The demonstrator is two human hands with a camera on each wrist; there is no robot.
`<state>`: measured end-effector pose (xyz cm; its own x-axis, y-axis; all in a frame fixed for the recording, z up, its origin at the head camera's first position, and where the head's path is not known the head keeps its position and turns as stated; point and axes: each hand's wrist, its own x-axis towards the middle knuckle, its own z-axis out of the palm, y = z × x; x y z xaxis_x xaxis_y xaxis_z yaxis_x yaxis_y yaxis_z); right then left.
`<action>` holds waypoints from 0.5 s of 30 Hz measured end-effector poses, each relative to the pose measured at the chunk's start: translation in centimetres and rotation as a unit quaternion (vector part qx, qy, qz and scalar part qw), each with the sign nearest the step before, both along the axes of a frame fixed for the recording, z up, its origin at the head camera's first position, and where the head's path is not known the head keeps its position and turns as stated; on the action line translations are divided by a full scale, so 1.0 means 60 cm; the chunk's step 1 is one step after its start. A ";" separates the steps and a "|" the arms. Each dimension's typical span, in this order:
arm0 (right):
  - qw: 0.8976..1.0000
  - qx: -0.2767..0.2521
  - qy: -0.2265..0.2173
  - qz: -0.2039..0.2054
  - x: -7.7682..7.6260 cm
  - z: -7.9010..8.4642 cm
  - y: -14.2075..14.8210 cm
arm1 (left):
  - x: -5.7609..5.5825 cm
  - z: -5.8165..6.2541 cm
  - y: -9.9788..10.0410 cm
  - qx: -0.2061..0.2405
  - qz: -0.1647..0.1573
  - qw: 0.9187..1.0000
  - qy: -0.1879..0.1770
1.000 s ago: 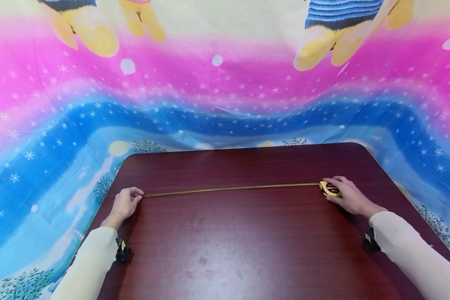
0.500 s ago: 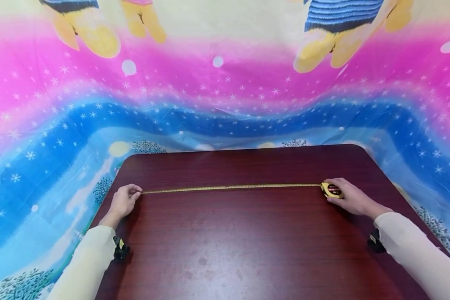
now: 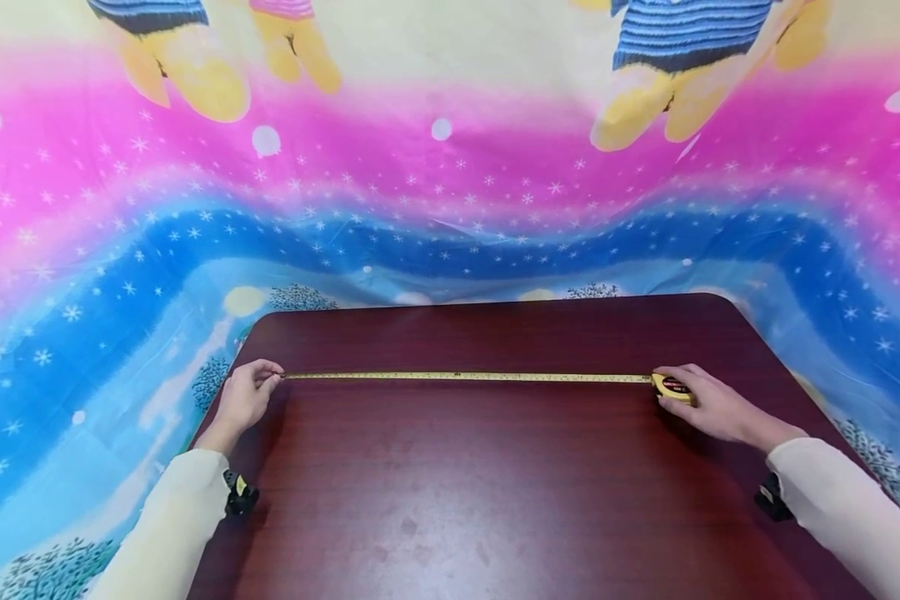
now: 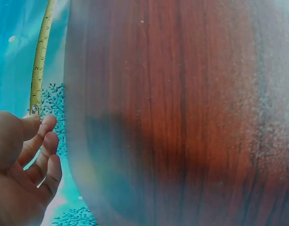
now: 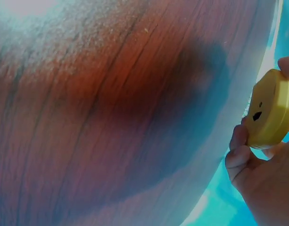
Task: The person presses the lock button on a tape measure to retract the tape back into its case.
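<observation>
A yellow tape measure is gripped in my right hand, fingers on its far side and thumb on the near side. Its yellow blade runs nearly straight across to the left, raised over the table. My left hand pinches the blade's metal end between thumb and fingertips. In the left wrist view, the end hook shows at the thumb tip, with the low numbers just beyond it. The right wrist view shows the yellow case held between fingers and thumb, partly cut off by the frame edge.
A dark red-brown wooden table with rounded corners lies beneath both hands. Behind and beside it hangs a printed cloth in pink and blue with snowflakes. A small black camera is worn at the left wrist, another at the right.
My right hand has moved slightly right and nearer with the tape measure, lengthening the blade a little. The blade's face has turned more toward the head view. My left hand has risen slightly.
</observation>
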<state>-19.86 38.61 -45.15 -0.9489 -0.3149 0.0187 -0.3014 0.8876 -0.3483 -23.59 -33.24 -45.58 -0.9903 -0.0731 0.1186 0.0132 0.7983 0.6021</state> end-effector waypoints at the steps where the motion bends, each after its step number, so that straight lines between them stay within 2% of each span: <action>1: 1.000 0.007 -0.001 -0.005 0.002 0.002 -0.001 | 0.001 0.003 0.000 0.001 0.000 1.000 0.003; 6: 1.000 0.021 -0.003 -0.013 0.008 0.013 -0.004 | 0.005 0.013 0.001 0.003 -0.004 1.000 0.008; 15: 0.999 0.010 0.027 0.027 0.008 0.024 0.000 | 0.005 0.021 -0.011 0.001 -0.022 1.000 0.013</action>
